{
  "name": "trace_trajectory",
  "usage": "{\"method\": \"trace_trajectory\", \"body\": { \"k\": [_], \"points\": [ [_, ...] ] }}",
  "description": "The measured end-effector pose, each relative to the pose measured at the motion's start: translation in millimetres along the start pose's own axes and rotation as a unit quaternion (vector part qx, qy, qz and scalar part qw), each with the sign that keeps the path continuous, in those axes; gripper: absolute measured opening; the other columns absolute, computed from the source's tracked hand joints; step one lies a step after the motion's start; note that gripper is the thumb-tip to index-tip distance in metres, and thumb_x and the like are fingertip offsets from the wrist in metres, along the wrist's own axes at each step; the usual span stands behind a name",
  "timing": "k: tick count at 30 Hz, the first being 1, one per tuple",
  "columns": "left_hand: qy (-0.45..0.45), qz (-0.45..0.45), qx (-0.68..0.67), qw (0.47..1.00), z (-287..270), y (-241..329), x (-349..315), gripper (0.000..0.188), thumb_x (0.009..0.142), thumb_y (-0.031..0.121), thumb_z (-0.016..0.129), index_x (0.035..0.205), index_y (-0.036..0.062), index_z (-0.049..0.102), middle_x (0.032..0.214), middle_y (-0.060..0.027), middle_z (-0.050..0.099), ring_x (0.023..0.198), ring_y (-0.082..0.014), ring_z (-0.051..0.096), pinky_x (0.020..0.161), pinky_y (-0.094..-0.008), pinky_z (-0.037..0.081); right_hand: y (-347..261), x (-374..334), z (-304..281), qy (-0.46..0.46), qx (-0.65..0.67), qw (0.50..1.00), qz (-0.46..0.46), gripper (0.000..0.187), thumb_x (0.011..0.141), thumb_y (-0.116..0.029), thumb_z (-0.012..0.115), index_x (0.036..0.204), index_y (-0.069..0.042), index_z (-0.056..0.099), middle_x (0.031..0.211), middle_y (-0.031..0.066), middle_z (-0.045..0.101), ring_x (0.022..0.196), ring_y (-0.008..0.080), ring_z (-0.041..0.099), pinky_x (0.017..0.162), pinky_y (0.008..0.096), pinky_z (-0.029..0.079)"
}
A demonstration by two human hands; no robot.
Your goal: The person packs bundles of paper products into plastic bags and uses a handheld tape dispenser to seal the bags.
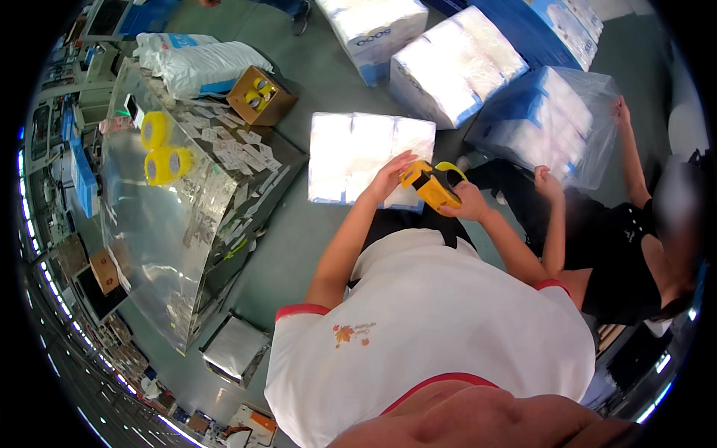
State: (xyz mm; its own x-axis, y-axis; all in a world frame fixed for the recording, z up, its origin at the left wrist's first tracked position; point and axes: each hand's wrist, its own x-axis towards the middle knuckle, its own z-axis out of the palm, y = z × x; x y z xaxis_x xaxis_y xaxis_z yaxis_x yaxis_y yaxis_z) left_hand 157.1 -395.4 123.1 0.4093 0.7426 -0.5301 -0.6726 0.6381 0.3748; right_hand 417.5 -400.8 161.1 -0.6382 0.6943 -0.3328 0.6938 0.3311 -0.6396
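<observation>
Two bare hands of the wearer are present above a white wrapped bundle (351, 153), which sits directly before the body. The right hand (468, 203) has its fingers closed around a yellow-and-black tape dispenser (431, 185), grasping it firmly; a yellow tape roll (452, 169) shows at its upper right side. The dispenser is positioned over the right part of the bundle, tilted, with its front end toward the left hand (390, 179). That hand is extended over the bundle, fingers stretched and unclenched, just beside the dispenser — contact between its fingertips and the wrapping cannot be confirmed.

To the right, a co-worker in a black top (609, 257) has both hands at a clear plastic bag (603, 142). The bag surrounds a blue-and-white bundle (556, 119). Two further wrapped bundles, a middle one (457, 71) and a far one (377, 37), stand beyond the wearer's bundle.

To the left, a metal-topped table (146, 231) carries yellow tape rolls (168, 166), scattered paper labels (243, 153) and a phone (134, 110). White sacks (216, 69) lie at its far end. Near them, an open cardboard box (280, 104) contains more yellow rolls (259, 88) — exact count not established.
</observation>
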Motion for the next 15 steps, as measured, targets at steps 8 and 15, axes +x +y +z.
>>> {"method": "trace_trajectory", "body": {
  "k": [8, 15],
  "points": [
    [0.172, 0.018, 0.26, 0.95, -83, 41, -61, 0.018, 0.084, 0.009, 0.057, 0.095, -0.0035, 0.063, 0.087, -0.0086, 0.065, 0.077, -0.0139, 0.062, 0.07, -0.0239, 0.05, -103, 54, -3, -0.213, 0.127, 0.96, 0.13, 0.064, 0.071, -0.059, 0.06, 0.091, 0.002, 0.064, 0.079, 0.0184, 0.062, 0.075, 0.0278, 0.061, 0.068, 0.0343, 0.046],
    [0.423, 0.262, 0.228, 0.837, -293, 109, -114, 0.018, 0.08, 0.015, 0.067, 0.084, -0.0028, 0.067, 0.071, -0.0057, 0.065, 0.06, -0.0113, 0.06, 0.059, -0.0237, 0.048, -130, 128, 16, -0.306, 0.25, 0.901, 0.177, 0.063, 0.077, -0.055, 0.058, 0.097, 0.005, 0.062, 0.079, 0.0127, 0.064, 0.066, 0.0201, 0.064, 0.069, 0.0281, 0.048]
  ]
}}
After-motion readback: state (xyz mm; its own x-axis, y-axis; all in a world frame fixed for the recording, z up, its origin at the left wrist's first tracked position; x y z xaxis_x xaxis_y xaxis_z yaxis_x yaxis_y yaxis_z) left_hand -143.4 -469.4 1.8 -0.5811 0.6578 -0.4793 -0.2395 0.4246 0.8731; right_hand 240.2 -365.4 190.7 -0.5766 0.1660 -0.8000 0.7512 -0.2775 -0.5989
